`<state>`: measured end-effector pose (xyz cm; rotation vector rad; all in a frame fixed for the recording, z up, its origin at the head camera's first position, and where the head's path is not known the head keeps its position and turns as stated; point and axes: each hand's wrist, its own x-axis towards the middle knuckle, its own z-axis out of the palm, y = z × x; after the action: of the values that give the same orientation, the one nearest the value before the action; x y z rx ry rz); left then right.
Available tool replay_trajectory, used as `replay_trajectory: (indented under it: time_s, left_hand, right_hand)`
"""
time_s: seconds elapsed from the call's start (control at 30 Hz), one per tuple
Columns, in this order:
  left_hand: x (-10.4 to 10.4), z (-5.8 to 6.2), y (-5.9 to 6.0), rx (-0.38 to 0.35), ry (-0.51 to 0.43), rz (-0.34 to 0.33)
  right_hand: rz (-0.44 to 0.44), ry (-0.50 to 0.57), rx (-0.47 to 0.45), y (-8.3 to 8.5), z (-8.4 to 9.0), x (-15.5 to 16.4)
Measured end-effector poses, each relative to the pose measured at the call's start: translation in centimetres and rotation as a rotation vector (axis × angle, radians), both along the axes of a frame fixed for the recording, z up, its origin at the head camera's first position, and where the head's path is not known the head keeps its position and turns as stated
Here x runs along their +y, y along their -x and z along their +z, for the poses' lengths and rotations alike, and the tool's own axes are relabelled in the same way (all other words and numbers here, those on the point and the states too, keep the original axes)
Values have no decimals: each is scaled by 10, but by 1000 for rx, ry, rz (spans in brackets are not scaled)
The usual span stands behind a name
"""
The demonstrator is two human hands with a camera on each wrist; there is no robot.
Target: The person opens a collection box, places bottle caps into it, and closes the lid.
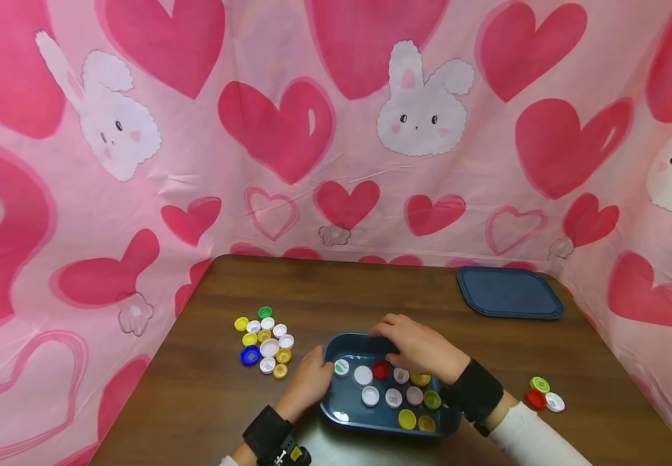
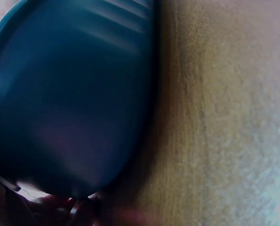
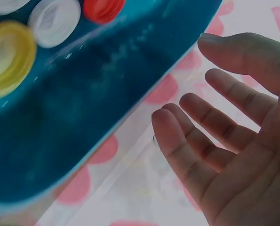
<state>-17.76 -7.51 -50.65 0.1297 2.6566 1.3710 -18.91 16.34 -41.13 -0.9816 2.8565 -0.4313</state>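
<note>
Blue container [image 1: 336,401] sits low in the centre of the head view, on the brown desk [image 1: 208,388], with bottle caps [image 1: 394,396] lying loose inside it (white, red, yellow, green and pinkish ones). Left hand [image 1: 308,383] rests against the container's left wall, near its upper left corner; whether its fingers curl round the rim or merely press on it I cannot tell, since the left wrist view shows only the blurred blue wall [image 2: 69,94] beside the wood grain. Right hand [image 1: 417,348] lies over the container's far rim, and in the right wrist view its fingers [image 3: 191,155] are straight and slightly spread, holding nothing, with the blue wall [image 3: 97,108] just beside them.

A cluster of caps [image 1: 265,342] lies on the desk to the left of the container, near but apart from it. Three more caps [image 1: 543,395], green, red and white, sit at the lower right. A dark blue lid [image 1: 508,292] lies flat at the upper right of the desk. Pink sheeting [image 1: 289,129] printed with hearts and rabbits stands behind and to both sides.
</note>
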Motion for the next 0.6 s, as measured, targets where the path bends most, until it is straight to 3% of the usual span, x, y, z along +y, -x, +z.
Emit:
replay_trajectory:
  time_s: [0.37, 0.6]
  left_hand:
    - [-2, 1, 1, -11, 5, 4]
    - [0, 2, 0, -64, -13, 10]
  right_hand:
    - [-149, 20, 17, -13, 6, 48]
    - [-219, 76, 107, -28, 0, 95]
